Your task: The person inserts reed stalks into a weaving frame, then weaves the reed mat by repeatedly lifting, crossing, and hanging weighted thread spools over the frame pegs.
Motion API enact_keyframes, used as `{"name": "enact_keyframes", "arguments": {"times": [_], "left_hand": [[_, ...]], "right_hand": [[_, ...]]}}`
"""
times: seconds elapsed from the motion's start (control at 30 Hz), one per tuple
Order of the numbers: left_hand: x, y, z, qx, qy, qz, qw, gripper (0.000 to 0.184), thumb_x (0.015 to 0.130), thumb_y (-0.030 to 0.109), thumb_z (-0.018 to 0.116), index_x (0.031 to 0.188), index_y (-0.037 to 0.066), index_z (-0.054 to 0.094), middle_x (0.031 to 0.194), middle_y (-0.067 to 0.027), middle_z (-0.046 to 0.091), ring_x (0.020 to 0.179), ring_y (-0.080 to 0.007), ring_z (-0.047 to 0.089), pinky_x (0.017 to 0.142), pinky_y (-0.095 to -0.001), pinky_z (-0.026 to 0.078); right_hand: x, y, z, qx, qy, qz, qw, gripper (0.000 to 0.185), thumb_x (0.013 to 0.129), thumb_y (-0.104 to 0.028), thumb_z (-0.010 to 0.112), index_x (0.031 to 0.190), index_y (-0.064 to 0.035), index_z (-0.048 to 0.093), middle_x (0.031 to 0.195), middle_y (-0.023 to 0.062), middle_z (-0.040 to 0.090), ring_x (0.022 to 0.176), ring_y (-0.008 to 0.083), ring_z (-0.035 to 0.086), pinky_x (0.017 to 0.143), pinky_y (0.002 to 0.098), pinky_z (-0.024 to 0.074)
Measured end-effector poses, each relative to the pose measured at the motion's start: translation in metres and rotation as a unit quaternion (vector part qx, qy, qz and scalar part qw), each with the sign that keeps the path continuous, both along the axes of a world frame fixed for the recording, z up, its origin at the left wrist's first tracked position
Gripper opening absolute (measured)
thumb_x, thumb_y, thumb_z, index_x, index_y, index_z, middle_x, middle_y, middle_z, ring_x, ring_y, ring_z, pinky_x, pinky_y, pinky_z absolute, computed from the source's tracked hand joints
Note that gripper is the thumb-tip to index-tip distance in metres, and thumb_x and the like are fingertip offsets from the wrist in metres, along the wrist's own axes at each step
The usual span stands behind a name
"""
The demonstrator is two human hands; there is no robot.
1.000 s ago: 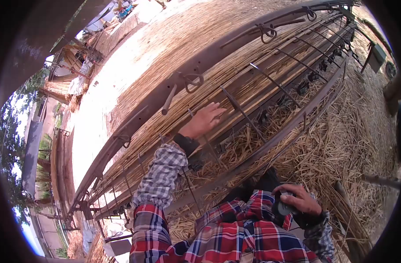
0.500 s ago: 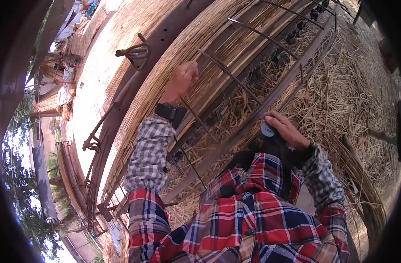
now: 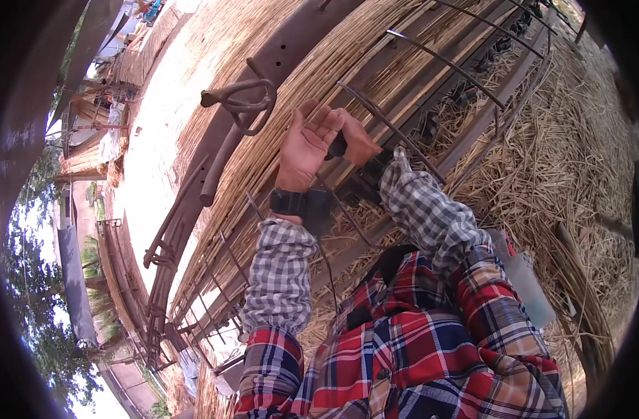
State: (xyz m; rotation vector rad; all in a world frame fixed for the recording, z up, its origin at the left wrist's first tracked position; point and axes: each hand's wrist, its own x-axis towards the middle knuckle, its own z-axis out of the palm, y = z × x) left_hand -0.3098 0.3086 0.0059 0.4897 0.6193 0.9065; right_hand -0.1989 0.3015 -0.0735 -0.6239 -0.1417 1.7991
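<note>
One small dark object (image 3: pixel 338 146) sits between the hands, above the near edge of the long reed layer (image 3: pixel 312 78); its shape is partly hidden. Right hand (image 3: pixel 360 142): fingers bent around the object, fingertips close against the left hand's fingers, contact hard to confirm. Left hand (image 3: pixel 302 155): released, palm up, fingers loosely curled; nothing seen in it. Judged: the open palm leaves room beside the object, while the right hand's curl keeps it from dropping among the reeds.

Outward: thin metal rods (image 3: pixel 376 110) slant up beside the reeds, probably set to confine them along that edge. Beyond the hands, a thick metal beam (image 3: pixel 263 75) runs lengthwise over the reeds, likely holding them down; a looped iron hook (image 3: pixel 218 96) stands out from it. Loose straw (image 3: pixel 543 153) lies past the outer rail (image 3: pixel 467 140).
</note>
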Motion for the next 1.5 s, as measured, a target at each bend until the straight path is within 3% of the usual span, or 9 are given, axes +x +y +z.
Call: {"name": "enact_keyframes", "arguments": {"times": [0.43,0.7,0.8,0.9,1.03,1.13,1.23,1.33,1.5], "left_hand": [[-0.019,-0.027,-0.01,-0.051,-0.035,0.095,0.994,0.03,0.103,0.03,0.044,0.092,0.005,0.056,0.069,-0.0013,0.05,0.057,-0.0155,0.048,0.08,-0.0356,0.051],[-0.013,0.015,0.013,0.171,0.36,0.027,0.917,0.032,0.103,0.033,0.046,0.092,0.005,0.055,0.064,0.0029,0.043,0.051,-0.0063,0.035,0.053,-0.024,0.038],[-0.013,0.043,0.0,0.11,0.361,0.017,0.926,0.024,0.1,0.024,0.049,0.09,0.005,0.058,0.065,0.0052,0.044,0.05,-0.0037,0.036,0.047,-0.0206,0.032],[-0.015,0.063,-0.016,0.043,0.355,-0.022,0.934,0.018,0.096,0.02,0.054,0.092,0.004,0.061,0.066,0.0049,0.048,0.051,-0.0031,0.037,0.048,-0.02,0.034],[-0.008,0.079,-0.025,0.048,0.37,-0.054,0.926,0.018,0.09,0.017,0.06,0.089,0.0,0.066,0.071,0.0017,0.057,0.054,-0.0061,0.047,0.051,-0.0225,0.04],[0.005,0.078,-0.007,0.4,0.624,-0.094,0.664,0.02,0.087,0.017,0.063,0.079,0.001,0.07,0.073,-0.0022,0.064,0.064,-0.003,0.053,0.056,-0.0222,0.042],[-0.011,0.095,-0.027,0.455,0.615,-0.128,0.631,0.017,0.088,0.015,0.063,0.088,-0.001,0.07,0.076,-0.0025,0.066,0.065,-0.0044,0.056,0.058,-0.0197,0.045],[-0.01,0.089,-0.022,0.237,0.508,-0.104,0.822,0.014,0.085,0.008,0.063,0.094,-0.002,0.067,0.078,-0.0047,0.067,0.06,-0.0062,0.058,0.052,-0.0188,0.044],[-0.008,0.089,-0.024,0.242,0.476,-0.073,0.842,0.016,0.09,0.002,0.06,0.105,0.0,0.063,0.082,-0.0031,0.066,0.066,-0.0059,0.059,0.06,-0.0194,0.048]], "right_hand": [[0.008,0.033,0.005,-0.01,0.53,0.013,0.848,0.035,0.097,-0.032,0.047,0.096,-0.0012,0.062,0.083,0.0133,0.066,0.076,0.0289,0.065,0.071,0.0441,0.057],[0.049,-0.05,0.003,-0.036,0.289,0.045,0.956,0.046,0.101,-0.03,0.039,0.125,0.0073,0.053,0.099,0.0151,0.066,0.093,0.0241,0.065,0.089,0.035,0.055],[0.073,-0.079,-0.038,0.024,-0.105,0.095,0.99,0.038,0.097,-0.03,0.048,0.112,0.0023,0.061,0.092,0.0137,0.067,0.084,0.0246,0.065,0.077,0.0354,0.0537],[0.106,-0.124,-0.077,0.069,-0.559,0.123,0.817,0.027,0.089,-0.032,0.061,0.092,-0.0061,0.069,0.077,0.0137,0.066,0.079,0.0274,0.064,0.067,0.0412,0.0486],[0.124,-0.167,-0.056,0.071,-0.669,0.126,0.729,0.029,0.086,-0.033,0.063,0.096,-0.0062,0.066,0.078,0.0145,0.064,0.077,0.031,0.063,0.069,0.0441,0.0486],[0.123,-0.171,-0.07,0.064,-0.744,0.068,0.662,0.038,0.083,-0.038,0.064,0.107,-0.0086,0.062,0.088,0.0129,0.065,0.078,0.0339,0.064,0.07,0.047,0.0491],[0.124,-0.177,-0.084,0.068,-0.757,0.043,0.649,0.039,0.083,-0.039,0.065,0.108,-0.009,0.062,0.088,0.0139,0.065,0.081,0.0345,0.064,0.07,0.0462,0.0497],[0.131,-0.187,-0.097,0.06,-0.776,0.063,0.625,0.038,0.083,-0.038,0.066,0.109,-0.0099,0.062,0.089,0.0145,0.066,0.082,0.0349,0.064,0.071,0.0456,0.0501],[0.135,-0.19,-0.089,0.039,-0.754,0.081,0.65,0.037,0.082,-0.037,0.066,0.108,-0.0109,0.062,0.092,0.0141,0.066,0.083,0.0346,0.065,0.071,0.0452,0.05]]}}
